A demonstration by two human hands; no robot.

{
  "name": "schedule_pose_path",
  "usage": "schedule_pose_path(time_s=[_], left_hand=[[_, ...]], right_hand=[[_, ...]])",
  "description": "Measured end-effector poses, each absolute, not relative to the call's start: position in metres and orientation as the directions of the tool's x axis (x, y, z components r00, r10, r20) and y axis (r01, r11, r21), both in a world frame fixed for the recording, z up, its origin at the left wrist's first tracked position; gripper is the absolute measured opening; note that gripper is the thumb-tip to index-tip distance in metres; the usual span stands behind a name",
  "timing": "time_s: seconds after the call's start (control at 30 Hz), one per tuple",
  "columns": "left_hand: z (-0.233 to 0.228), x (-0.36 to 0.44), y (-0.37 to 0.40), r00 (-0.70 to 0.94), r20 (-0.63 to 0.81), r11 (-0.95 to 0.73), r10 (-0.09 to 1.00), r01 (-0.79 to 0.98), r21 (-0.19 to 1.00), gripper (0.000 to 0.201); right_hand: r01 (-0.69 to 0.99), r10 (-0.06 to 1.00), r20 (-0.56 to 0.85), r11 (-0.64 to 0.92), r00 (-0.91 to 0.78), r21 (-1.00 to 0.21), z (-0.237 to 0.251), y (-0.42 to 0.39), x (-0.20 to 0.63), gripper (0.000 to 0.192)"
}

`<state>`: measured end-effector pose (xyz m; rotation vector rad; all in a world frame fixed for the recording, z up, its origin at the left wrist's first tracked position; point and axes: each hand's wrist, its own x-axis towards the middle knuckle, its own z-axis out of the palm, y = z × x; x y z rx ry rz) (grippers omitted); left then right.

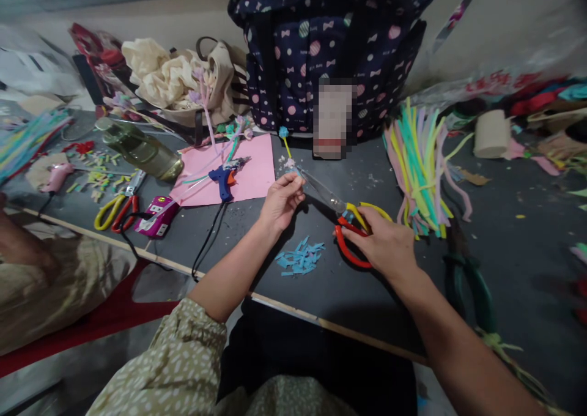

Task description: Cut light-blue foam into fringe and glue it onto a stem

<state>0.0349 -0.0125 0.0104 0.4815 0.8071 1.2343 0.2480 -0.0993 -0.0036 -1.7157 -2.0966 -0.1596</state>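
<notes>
We see the right hand (383, 240) closed around the red and yellow handles of the scissors (349, 229), wrist low over the grey table (513, 263), forearm stretching in from the lower right. The slim metal blades angle up and left toward the left hand (280, 200), whose fingers pinch a thin stem (286, 145) topped with a small blue pompom. Below both hands lies a pile of blue clippings (300, 258), short and fuzzy. A bundle of pastel pipe cleaners (419, 165) fans out just right of the scissors. A blue glue gun (224, 180) rests on pink paper (257, 174).
</notes>
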Motion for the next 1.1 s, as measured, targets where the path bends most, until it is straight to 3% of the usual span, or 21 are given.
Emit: schedule_pose_path(time_s=[0.2, 0.4, 0.8, 1.1], left_hand=[[0.008, 0.033, -0.009, 0.096, -0.295, 0.287, 0.951, -0.632, 0.72, 0.022], [0.006, 0.029, -0.004, -0.033, -0.243, 0.18, 0.969, -0.578, 0.796, 0.022], [-0.005, 0.028, 0.0, -0.175, 0.078, -0.13, 0.981, -0.311, 0.941, 0.021], [-0.009, 0.03, 0.002, -0.15, 0.034, -0.068, 0.988, -0.232, 0.97, 0.019]], right_hand=[[0.959, 0.967, 0.249, 0.117, -0.051, -0.257, 0.007, -0.095, 0.244, 0.063], [0.957, 0.99, 0.136, 0.066, -0.028, -0.281, 0.002, -0.087, 0.252, 0.046], [0.888, 0.996, 0.039, -0.052, 0.079, -0.457, -0.004, -0.079, 0.256, 0.044], [0.888, 0.999, 0.009, -0.023, 0.031, -0.459, 0.001, -0.078, 0.258, 0.041]])
